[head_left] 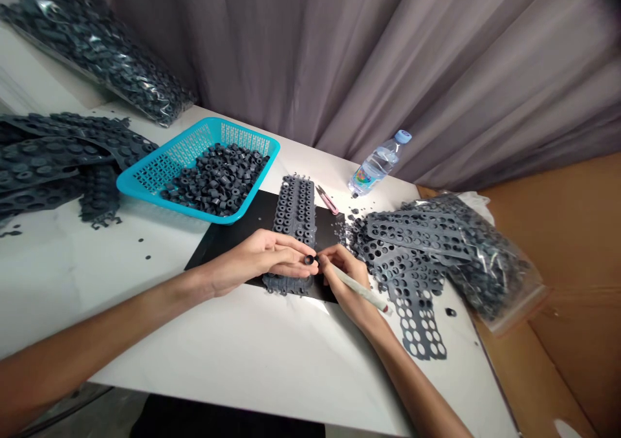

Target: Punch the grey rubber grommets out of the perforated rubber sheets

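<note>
Between the fingers of my left hand is a small dark ring-shaped rubber part, its round opening facing me. My right hand grips a slim pale stick-like tool, like a pen or craft knife, its tip hidden by the fingers close to the ring. Both hands are closed and nearly touch. Beneath them lies a dark grey moulded rubber sheet with rows of round raised parts, on a black mat. Pink-handled thread snips rest beside the sheet.
A blue basket holding many small dark parts stands behind my left hand. Stacked sheets and a filled plastic bag are at left. Punched-out sheets, another bag and a lying water bottle are at right.
</note>
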`<state>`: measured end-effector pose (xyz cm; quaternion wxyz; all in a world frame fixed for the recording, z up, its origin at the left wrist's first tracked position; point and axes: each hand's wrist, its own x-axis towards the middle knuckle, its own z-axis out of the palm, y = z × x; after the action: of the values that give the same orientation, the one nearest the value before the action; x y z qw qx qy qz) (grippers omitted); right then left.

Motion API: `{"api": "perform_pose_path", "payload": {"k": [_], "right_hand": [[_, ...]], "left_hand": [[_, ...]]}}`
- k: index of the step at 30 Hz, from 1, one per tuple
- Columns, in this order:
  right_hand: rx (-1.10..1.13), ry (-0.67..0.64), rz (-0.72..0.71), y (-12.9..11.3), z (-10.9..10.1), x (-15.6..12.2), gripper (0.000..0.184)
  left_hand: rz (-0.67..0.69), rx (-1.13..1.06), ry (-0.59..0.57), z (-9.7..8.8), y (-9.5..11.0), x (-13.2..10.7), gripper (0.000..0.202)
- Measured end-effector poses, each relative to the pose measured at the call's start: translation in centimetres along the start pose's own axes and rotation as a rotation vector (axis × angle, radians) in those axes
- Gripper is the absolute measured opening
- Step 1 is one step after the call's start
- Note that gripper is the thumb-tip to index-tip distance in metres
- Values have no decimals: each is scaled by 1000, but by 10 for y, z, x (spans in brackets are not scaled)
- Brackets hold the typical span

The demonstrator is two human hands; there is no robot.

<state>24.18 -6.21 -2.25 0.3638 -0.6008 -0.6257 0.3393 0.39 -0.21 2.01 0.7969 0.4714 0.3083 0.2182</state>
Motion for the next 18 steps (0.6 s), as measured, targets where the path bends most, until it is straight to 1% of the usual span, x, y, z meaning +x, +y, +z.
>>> {"api": "perform_pose_path", "payload": {"k": [4,10,18], "right_hand": [[-4,0,-1,-2,0,0,24],[-18,-9,-11,1,-1,0,23],[-10,-13,-10,3,0,0,25]], "left_hand": [[15,25,13,-1,-2,0,34],[31,95,41,-3,-6,2,32],[54,122,53,-3,-2,1,32]]}}
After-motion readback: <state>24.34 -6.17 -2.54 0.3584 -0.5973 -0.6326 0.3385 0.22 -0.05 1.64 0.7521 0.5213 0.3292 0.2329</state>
